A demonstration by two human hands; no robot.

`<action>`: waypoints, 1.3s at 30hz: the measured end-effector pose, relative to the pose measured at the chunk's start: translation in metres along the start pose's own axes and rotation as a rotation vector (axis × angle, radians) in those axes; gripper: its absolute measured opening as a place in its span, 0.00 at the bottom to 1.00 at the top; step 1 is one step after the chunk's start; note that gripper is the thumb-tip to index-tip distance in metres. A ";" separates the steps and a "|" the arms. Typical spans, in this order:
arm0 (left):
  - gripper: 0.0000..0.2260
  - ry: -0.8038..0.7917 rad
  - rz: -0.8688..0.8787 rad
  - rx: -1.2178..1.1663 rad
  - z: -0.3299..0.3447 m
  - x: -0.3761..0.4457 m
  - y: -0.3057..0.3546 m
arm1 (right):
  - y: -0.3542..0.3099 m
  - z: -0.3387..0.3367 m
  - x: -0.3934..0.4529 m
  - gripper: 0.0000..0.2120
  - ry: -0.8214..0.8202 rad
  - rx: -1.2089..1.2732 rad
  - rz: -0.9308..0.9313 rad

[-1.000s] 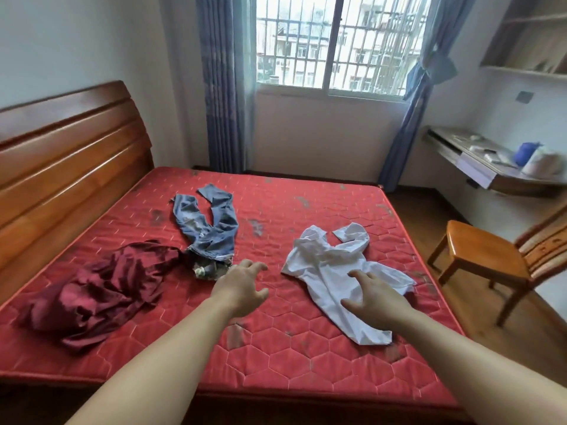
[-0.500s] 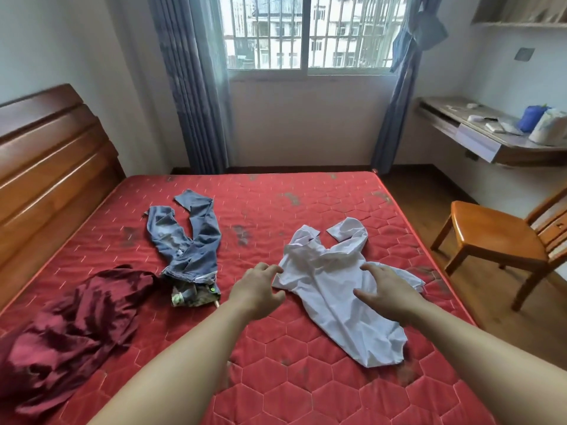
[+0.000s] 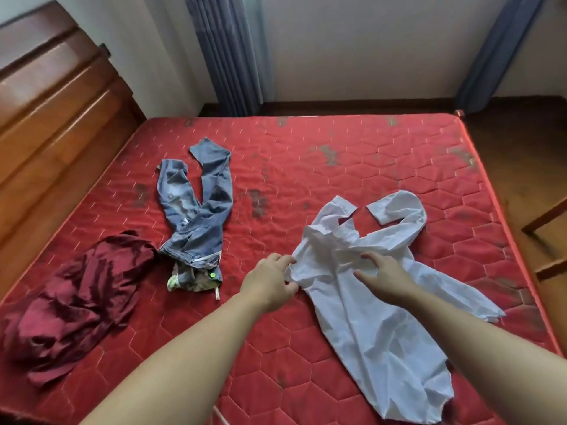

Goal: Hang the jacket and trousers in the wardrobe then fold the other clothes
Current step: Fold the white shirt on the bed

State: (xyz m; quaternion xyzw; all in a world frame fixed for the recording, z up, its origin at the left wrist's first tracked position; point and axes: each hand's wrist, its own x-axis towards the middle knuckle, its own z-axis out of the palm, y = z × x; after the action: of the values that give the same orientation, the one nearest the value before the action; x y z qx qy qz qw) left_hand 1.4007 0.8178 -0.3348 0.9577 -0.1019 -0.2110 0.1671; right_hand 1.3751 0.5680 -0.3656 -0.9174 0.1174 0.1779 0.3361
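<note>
A crumpled white shirt [image 3: 377, 320] lies on the right half of the red mattress [image 3: 306, 167], sleeves curled toward the far side. My left hand [image 3: 270, 282] pinches the shirt's left edge near the shoulder. Over the chest area my right hand [image 3: 385, 276] is spread with its fingertips touching the cloth. Blue jeans [image 3: 199, 210] lie left of centre, legs pointing away, with a small camouflage-patterned garment [image 3: 193, 277] at the waistband. A bunched dark red garment [image 3: 70, 305] sits at the left edge.
A wooden headboard [image 3: 52, 115] runs along the left side. Blue curtains [image 3: 233, 50] hang against the far wall. Part of a wooden chair [image 3: 549, 240] shows at the right over the brown floor.
The camera has tilted down and come closer to the bed. Both hands have moved forward onto the white shirt; the left now pinches its edge and the right touches its chest.
</note>
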 end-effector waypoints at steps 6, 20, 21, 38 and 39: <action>0.22 -0.037 -0.001 0.000 0.009 0.081 -0.006 | 0.007 0.005 0.086 0.25 -0.020 -0.005 0.035; 0.24 -0.209 0.042 -0.045 0.095 0.248 -0.051 | 0.024 0.096 0.277 0.27 -0.066 -0.490 0.028; 0.24 -0.216 0.042 -0.049 0.100 0.253 -0.054 | 0.026 0.104 0.286 0.30 -0.097 -0.543 0.003; 0.16 -0.435 0.234 -0.045 0.094 0.270 -0.029 | 0.011 0.060 0.191 0.09 -0.066 0.111 -0.496; 0.10 -0.451 0.278 0.007 0.088 0.264 -0.021 | 0.007 0.045 0.181 0.11 -0.051 0.151 -0.497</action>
State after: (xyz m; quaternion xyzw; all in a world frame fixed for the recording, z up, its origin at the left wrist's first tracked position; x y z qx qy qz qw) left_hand 1.6001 0.7424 -0.5157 0.8639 -0.2679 -0.3938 0.1641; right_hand 1.5261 0.5752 -0.4750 -0.8856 -0.1073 0.1038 0.4398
